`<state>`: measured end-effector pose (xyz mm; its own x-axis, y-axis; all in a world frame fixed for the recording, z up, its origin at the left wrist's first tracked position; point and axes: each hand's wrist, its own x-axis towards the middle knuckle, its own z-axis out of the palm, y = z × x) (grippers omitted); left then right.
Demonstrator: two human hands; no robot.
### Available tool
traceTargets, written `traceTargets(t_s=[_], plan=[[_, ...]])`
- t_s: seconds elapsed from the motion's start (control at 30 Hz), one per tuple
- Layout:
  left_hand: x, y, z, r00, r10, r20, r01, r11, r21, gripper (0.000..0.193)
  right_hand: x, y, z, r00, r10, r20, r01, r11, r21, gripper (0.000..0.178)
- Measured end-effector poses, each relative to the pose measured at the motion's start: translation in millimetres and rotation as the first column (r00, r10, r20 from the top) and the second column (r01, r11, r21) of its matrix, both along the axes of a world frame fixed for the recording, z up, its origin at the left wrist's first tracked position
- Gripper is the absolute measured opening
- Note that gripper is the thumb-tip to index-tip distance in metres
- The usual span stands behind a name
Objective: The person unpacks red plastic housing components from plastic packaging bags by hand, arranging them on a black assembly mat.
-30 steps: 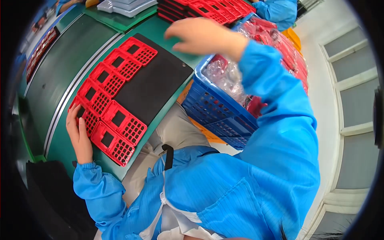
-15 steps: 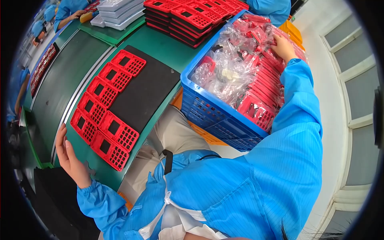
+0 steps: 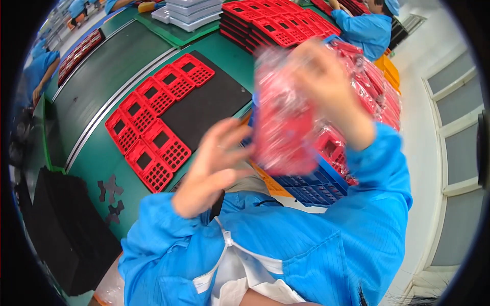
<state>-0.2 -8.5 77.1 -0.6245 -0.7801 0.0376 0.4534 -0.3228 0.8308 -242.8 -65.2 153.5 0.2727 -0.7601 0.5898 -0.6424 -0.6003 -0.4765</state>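
Observation:
My right hand (image 3: 326, 81), blurred by motion, grips the top of a clear plastic bag with red plastic parts (image 3: 286, 127) in it and holds it up in front of the blue crate (image 3: 319, 181). To the left of the bag is my left hand (image 3: 209, 168), fingers spread, with nothing in it and a gap between it and the bag. More bagged red parts (image 3: 375, 86) fill the crate. Several red plastic frames (image 3: 153, 97), each with a square window and a grid of holes, lie in an L-shaped arrangement on and beside a black mat (image 3: 212, 104).
Stacked red frames (image 3: 275, 23) and white trays (image 3: 191, 13) stand at the back of the green table (image 3: 92, 158). Small dark cut-out pieces (image 3: 111, 191) lie near a black block (image 3: 66, 229) at the left. A co-worker in blue (image 3: 365, 30) works beyond the crate.
My right hand has lifted a bag of red parts out of the crate and brought it leftward. My left hand has moved right, from the table's left side toward the bag.

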Motion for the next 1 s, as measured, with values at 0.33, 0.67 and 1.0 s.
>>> traceTargets(t_s=[0.33,0.67,1.0], plan=[[9,14,-52,0.988,-0.127,-0.09,0.151,0.924,0.353,0.044,-63,-45,-15,0.892,-0.419,0.167,0.451,0.846,-0.284,0.016],[11,3,-63,0.988,0.085,-0.127,-0.03,0.921,0.389,0.052,-51,-32,-115,0.664,0.388,-0.639,-0.035,0.87,0.492,0.029],[4,8,-63,0.988,0.137,0.077,-0.142,0.988,0.068,0.058,35,-20,-13,0.965,0.201,-0.167,0.017,0.589,0.808,0.02]])
